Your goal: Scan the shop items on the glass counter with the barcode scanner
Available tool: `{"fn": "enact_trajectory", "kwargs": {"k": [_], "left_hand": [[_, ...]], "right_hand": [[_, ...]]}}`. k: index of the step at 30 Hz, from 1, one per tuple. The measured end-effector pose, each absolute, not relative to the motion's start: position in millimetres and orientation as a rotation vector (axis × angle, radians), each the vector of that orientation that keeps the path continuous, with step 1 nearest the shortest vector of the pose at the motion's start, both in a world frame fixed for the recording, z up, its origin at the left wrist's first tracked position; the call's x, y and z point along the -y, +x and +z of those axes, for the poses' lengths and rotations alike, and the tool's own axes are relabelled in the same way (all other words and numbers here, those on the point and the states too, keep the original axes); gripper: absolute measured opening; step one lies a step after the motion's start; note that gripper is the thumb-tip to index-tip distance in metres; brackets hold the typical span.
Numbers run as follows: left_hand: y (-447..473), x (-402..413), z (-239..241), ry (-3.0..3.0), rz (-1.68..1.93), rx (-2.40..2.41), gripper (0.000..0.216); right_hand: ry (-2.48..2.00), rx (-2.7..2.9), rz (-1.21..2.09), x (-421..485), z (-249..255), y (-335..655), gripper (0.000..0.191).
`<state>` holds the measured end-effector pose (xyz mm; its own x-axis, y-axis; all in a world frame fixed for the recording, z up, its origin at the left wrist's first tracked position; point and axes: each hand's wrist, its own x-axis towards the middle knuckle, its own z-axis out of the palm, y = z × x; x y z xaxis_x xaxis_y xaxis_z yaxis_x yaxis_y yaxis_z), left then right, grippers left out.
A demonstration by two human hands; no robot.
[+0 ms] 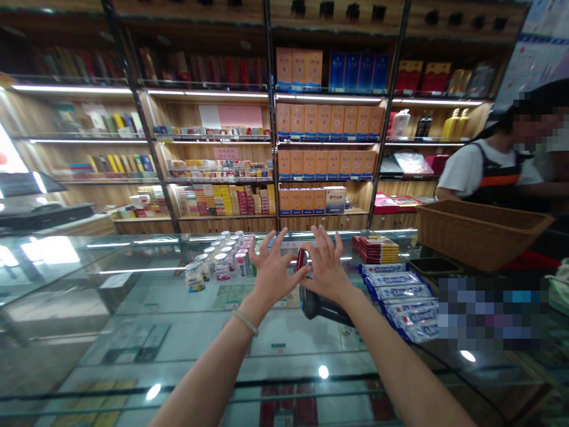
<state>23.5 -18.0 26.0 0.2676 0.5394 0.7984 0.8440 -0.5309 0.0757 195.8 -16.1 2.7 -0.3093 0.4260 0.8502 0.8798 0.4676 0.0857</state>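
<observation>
My left hand [272,271] and my right hand [328,265] are raised together over the glass counter [178,332], fingers spread upward. Between their thumbs they pinch a small dark red object [302,259], which I cannot identify. Just below the hands stands a black barcode scanner [322,306] on the counter. A thin bracelet circles my left wrist. Small white bottles [220,258] stand in a cluster on the glass to the left of my hands.
Blue-and-white boxes [402,299] lie in a row at the right, with a red stack [377,249] behind them. A wicker basket [480,231] sits at the far right. A person in a white shirt and apron [489,169] stands behind it. Shelves of boxed goods [326,160] fill the back wall.
</observation>
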Motion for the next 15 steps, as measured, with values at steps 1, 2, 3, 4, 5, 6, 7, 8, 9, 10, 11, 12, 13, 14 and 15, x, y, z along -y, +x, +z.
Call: {"fn": "enact_trajectory", "kwargs": {"k": [1, 2, 3, 4, 5, 6, 7, 8, 9, 10, 11, 12, 13, 14, 15], "left_hand": [[23.7, 18.4, 26.4, -2.176, -1.156, 1.256, 0.025], [23.7, 18.8, 26.8, -2.172, -1.164, 1.256, 0.025], [23.8, 19.0, 27.2, -2.166, -1.172, 1.257, 0.024], [23.8, 19.1, 27.4, -2.158, -1.18, 1.261, 0.024], [23.8, 19.0, 27.4, -2.149, -1.184, 1.263, 0.023], [23.9, 18.8, 27.2, -2.141, -1.187, 1.265, 0.022], [24.1, 18.5, 26.7, -2.134, -1.187, 1.264, 0.02], [24.4, 18.0, 25.9, -2.127, -1.187, 1.261, 0.019], [24.9, 17.3, 24.9, -2.119, -1.188, 1.259, 0.019], [25.4, 16.4, 23.7, -2.112, -1.192, 1.258, 0.019], [25.8, 15.3, 22.6, -2.106, -1.201, 1.258, 0.02], [26.0, 14.1, 21.6, -2.102, -1.214, 1.261, 0.02], [25.9, 12.8, 20.8, -2.101, -1.231, 1.266, 0.02], [25.4, 11.3, 20.3, -2.104, -1.25, 1.274, 0.019], [24.4, 9.7, 20.0, -2.11, -1.27, 1.284, 0.018]], "right_hand": [[-1.083, 1.914, -0.715, 16.1, 2.6, 195.9, 0.052], [-1.077, 1.909, -0.714, 16.1, 2.5, 196.1, 0.052], [-1.071, 1.904, -0.715, 16.2, 2.2, 196.3, 0.051], [-1.066, 1.902, -0.716, 16.2, 2.0, 196.4, 0.051], [-1.061, 1.903, -0.718, 16.3, 1.7, 196.4, 0.051], [-1.056, 1.908, -0.721, 16.4, 1.4, 196.1, 0.05], [-1.052, 1.916, -0.726, 16.6, 1.1, 195.5, 0.05], [-1.051, 1.922, -0.73, 16.7, 0.9, 194.7, 0.051], [-1.051, 1.926, -0.734, 16.9, 0.8, 193.6, 0.051], [-1.051, 1.927, -0.737, 17.0, 0.7, 192.5, 0.051], [-1.052, 1.925, -0.737, 16.9, 0.7, 191.4, 0.051], [-1.054, 1.922, -0.733, 16.7, 0.8, 190.6, 0.051], [-1.058, 1.918, -0.726, 16.2, 0.8, 190.5, 0.051], [-1.065, 1.913, -0.717, 15.5, 0.8, 191.2, 0.052], [-1.077, 1.91, -0.707, 14.5, 0.6, 192.9, 0.055]]}}
